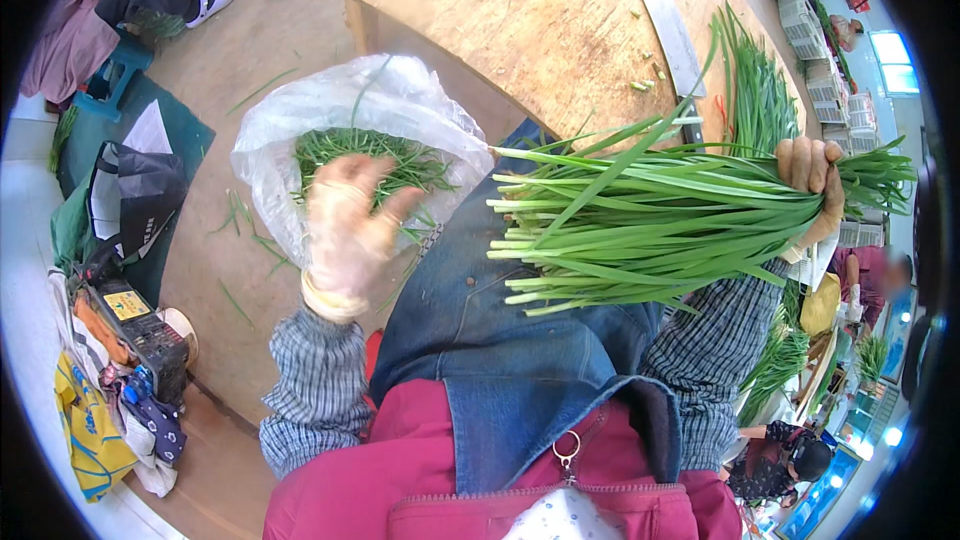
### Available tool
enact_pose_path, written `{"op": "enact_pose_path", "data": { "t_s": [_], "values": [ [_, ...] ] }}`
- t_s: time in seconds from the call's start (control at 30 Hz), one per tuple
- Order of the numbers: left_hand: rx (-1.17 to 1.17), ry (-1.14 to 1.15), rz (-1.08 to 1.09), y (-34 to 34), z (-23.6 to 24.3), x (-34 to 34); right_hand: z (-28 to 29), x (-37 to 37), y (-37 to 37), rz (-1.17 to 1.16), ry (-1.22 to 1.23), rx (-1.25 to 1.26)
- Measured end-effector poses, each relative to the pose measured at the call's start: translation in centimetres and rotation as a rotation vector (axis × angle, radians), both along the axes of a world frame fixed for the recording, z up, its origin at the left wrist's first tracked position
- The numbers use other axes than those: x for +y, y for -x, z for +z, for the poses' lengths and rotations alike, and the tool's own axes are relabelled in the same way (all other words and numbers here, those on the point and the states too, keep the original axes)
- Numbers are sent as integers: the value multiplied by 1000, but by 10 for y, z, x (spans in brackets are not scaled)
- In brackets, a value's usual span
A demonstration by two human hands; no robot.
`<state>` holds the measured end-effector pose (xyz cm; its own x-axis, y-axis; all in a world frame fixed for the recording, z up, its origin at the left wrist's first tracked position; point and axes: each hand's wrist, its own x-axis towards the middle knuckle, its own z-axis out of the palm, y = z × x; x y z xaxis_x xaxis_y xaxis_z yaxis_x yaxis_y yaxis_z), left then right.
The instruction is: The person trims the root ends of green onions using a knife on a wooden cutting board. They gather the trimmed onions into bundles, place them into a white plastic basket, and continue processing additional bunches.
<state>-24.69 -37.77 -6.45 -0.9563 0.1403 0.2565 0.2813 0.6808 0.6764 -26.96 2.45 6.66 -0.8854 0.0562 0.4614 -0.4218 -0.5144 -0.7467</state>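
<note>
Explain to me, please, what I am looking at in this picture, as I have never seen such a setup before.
There is no machine here: these are a person's own hands, seen from a head-worn fisheye camera looking down, which bends straight edges. The right hand grips a bundle of long green leaves, pale ends pointing left. The left hand, slightly blurred, is open over a plastic bag containing green scraps; whether it touches them is unclear. On the wooden table lie a broad knife and another green bunch.
</note>
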Motion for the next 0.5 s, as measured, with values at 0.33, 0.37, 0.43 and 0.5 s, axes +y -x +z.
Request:
{"op": "enact_pose_path", "data": {
  "t_s": [0.33,0.37,0.43,0.5],
  "values": [
    [-278,-636,-389,-31,28,64,8,-41,-14,-226,-2,22],
    [-365,-774,-320,-34,29,65,8,-41,-17,-258,10,28],
    [-201,-657,-317,-36,22,66,6,-36,-23,-279,11,22],
    [-94,-540,-273,-43,26,68,6,-36,-26,-285,-10,33]
  ]
}}
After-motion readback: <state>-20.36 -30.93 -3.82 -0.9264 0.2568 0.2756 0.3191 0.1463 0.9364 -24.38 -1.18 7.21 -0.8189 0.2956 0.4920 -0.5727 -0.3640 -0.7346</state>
